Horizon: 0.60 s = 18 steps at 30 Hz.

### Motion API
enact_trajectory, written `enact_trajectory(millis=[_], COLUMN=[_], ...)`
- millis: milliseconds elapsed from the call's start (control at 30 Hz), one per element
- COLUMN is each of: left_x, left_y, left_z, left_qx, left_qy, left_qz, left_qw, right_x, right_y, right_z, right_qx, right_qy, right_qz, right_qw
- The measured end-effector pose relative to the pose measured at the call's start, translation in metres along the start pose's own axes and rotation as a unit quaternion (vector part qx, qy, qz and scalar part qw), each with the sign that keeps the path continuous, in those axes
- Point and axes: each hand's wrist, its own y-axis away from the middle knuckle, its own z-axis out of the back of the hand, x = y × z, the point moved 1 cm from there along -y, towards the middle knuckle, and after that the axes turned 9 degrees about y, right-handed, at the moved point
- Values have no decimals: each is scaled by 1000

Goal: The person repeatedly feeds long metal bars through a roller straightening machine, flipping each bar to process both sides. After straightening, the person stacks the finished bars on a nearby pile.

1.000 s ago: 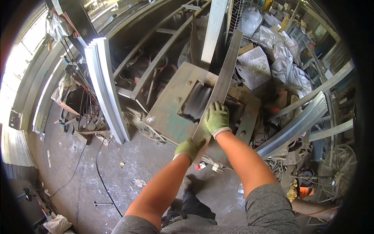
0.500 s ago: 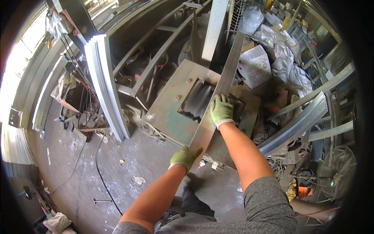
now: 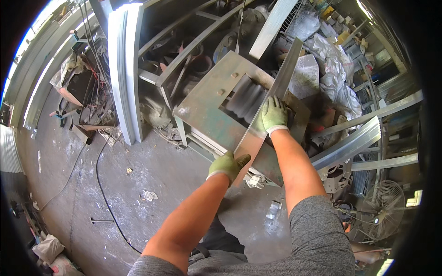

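A long flat metal bar (image 3: 287,69) slants across the top of a worn green-grey metal machine (image 3: 202,115). Near its lower end, my left hand (image 3: 229,166), in a pale green glove, grips the bar with the thumb over its face. Farther up, my gloved right hand (image 3: 274,113) is closed over the bar, fingers together and pressed on it. Beside the bar, a rectangular opening in the machine's top shows a dark ribbed roller (image 3: 248,99). The bar covers part of this opening.
Upright pale metal profiles (image 3: 124,73) stand left of the machine. More metal profiles (image 3: 347,142) and a caged fan (image 3: 383,209) are at the right. A black cable (image 3: 103,188) runs across the floor. White sacks (image 3: 338,78) and a carton (image 3: 305,76) lie behind.
The whole view has shifted. The bar looks tipped more on its length, and both hands keep their grip on it. The roller, smeared before, now shows distinct ribs.
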Motion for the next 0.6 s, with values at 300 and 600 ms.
enact_trajectory(millis=[300, 600], left_x=[96, 140], left_y=[60, 98], left_z=[-19, -23], left_qx=[-14, -48], left_qy=[-1, -37], left_qz=[22, 25], left_qw=[1000, 998], right_x=[52, 94], right_y=[87, 139], right_z=[41, 57], right_qx=[9, 39], right_qy=[-15, -83], right_qz=[25, -44], right_qw=[1000, 995])
